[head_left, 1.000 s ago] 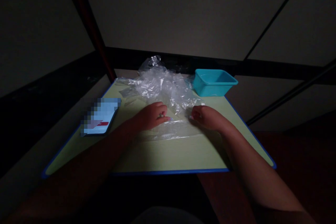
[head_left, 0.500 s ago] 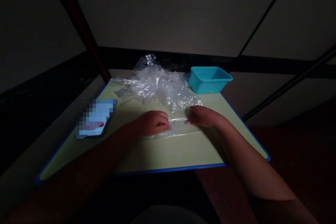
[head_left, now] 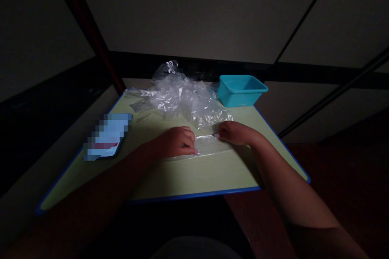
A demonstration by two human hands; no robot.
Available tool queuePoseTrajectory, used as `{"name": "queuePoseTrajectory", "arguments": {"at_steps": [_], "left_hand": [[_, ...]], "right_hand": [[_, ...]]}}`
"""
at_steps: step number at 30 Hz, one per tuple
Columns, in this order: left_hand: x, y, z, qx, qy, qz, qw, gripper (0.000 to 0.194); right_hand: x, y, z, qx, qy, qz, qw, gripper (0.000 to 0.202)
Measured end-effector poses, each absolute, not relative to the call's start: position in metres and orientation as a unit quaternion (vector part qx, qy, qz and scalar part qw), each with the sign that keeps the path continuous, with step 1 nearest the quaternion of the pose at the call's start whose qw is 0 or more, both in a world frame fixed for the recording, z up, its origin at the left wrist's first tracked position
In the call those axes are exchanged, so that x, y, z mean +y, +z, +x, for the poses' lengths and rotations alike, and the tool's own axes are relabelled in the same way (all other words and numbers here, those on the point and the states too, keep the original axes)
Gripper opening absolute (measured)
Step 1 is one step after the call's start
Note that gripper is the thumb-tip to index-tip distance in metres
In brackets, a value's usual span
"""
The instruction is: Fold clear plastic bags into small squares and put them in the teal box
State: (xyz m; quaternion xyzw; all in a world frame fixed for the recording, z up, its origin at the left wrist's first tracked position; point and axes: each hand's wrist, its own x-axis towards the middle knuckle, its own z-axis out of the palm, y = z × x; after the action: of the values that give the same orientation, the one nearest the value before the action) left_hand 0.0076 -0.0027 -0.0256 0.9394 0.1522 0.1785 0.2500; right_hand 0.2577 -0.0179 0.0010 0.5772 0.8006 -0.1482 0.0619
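"While the plastic strip (head_left: pixel 209 146) is lying flat on the table (head_left: pixel 200 178), what are we seeing?"

"Right hand (head_left: pixel 236 132) is pinching its far edge; left hand (head_left: pixel 174 141) is curling at the near edge, grip unclear!"

"Danger?"

"Uneven pulling could be creasing that thin film."

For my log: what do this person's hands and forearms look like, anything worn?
The left hand and right hand are ungloved, and no watch or bracelet shows at the wrists. The forearms look uncovered; whether sleeves begin lower down is too dark to tell.
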Motion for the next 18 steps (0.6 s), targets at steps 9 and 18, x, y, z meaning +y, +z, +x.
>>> {"name": "queuePoseTrajectory", "arguments": {"at_steps": [9,18], "left_hand": [[-0.0021,-0.0286,0.0071,0.147,0.179,0.94,0.249,0.024],[-0.003,-0.0275,0.0072,0.154,0.174,0.941,0.246,0.022]], "right_hand": [[-0.018,0.0012,0.2638,0.813,-0.21,0.542,0.023,0.02],[-0.0207,0.0087,0.2606,0.719,-0.4,0.554,-0.128,0.013]]}}
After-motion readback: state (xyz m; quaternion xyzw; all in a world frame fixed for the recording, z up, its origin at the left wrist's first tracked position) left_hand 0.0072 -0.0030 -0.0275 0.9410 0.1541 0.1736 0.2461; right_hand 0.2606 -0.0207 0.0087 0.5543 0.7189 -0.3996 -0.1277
